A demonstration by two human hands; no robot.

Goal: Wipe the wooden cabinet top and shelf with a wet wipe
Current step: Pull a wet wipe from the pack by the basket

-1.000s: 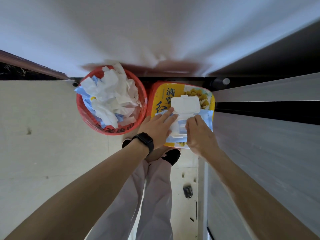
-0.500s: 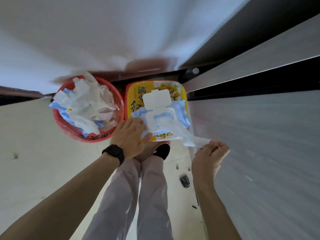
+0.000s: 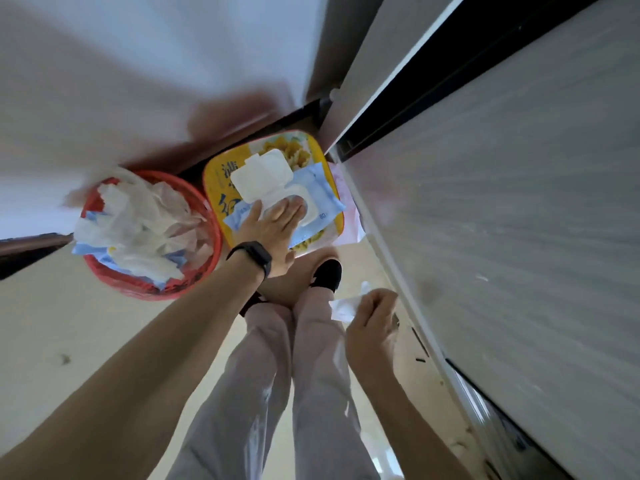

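Observation:
A blue pack of wet wipes [image 3: 320,194] with its white flip lid [image 3: 261,174] open lies on a yellow tin box [image 3: 214,199]. My left hand [image 3: 275,226] lies flat on the pack, fingers spread over its opening. My right hand [image 3: 372,323] is lower down, beside the cabinet's front edge, and pinches a crumpled white wet wipe [image 3: 344,308]. The grey wood-grain cabinet top [image 3: 519,220] fills the right side of the view. A dark gap [image 3: 433,64] runs above it.
A red basket [image 3: 114,275] heaped with used white wipes stands left of the yellow box. My legs in light trousers and a black shoe [image 3: 327,273] are on the pale floor below. A white wall is at the top left.
My right hand has pulled the wipe free of the pack and drawn it down toward me. My left hand has slid up onto the pack's opening. The view has swung to the right.

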